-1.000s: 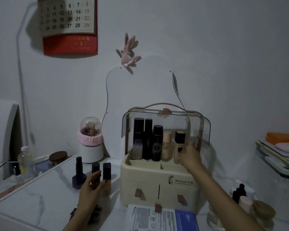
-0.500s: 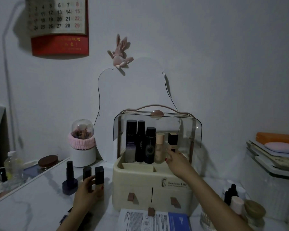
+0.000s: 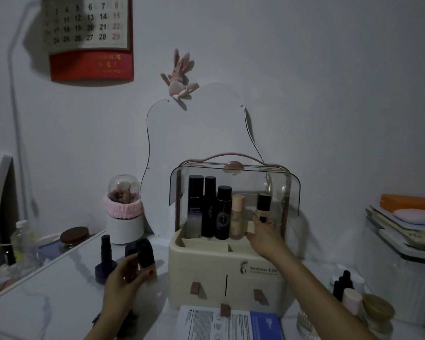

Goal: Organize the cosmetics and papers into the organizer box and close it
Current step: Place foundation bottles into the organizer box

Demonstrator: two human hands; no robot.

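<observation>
Head view: your right hand (image 3: 264, 238) has come back up to the black-capped bottle (image 3: 263, 208) at the right end of the row in the organizer box (image 3: 227, 263). Half a second ago that hand sat lower, near the tray edge, so the bottle is probably being nudged into place, not yet left alone. Fingers curl round its lower part, thumb on the left side, arm stretched forward under the raised clear lid (image 3: 234, 190). Four other bottles stand upright to the left of it, close together.

Your left hand (image 3: 123, 283) holds a dark-capped bottle (image 3: 146, 260) on the desk (image 3: 47, 300), just left of the box, same as a second ago. Fingers wrap it from the left, thumb across the front. Bottle is upright; whether its base touches the desk you cannot tell. A second dark cap shows right behind it. A tall dark pump bottle (image 3: 105, 260) stands just left, untouched.

Papers (image 3: 228, 325) lie flat in front of the box, not in yet. Lid open, drawers shut. Task is roughly midway.
</observation>
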